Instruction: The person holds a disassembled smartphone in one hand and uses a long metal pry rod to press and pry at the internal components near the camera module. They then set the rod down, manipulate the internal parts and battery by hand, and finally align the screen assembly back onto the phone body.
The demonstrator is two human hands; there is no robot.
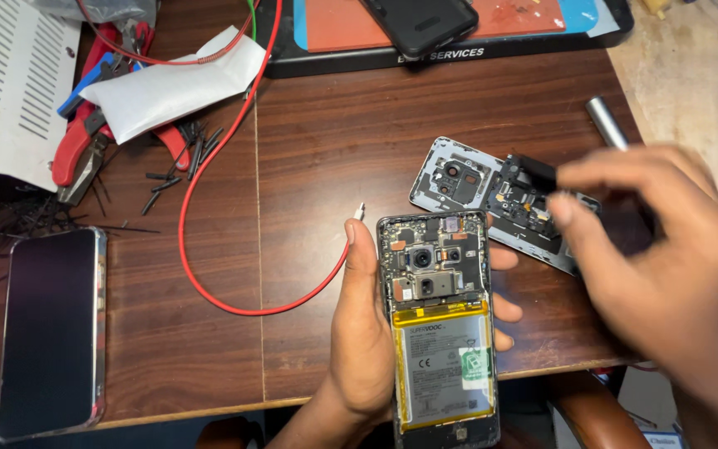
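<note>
The left hand (367,333) is wrapped around the opened phone (440,324), its long axis running near to far over the desk (317,150) edge. The right hand (658,258), blurred, pinches a dark tool (538,172) just right of the phone's top, above the removed back cover (492,199).

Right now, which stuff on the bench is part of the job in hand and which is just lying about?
In hand:
- opened phone, gripped by the left hand
- right hand, blurred, pinching a small dark part
- removed back cover lying beside it

Lying about:
- red wire
- pliers
- intact phone at left
- dark phone on the mat
- metal cylinder
</note>
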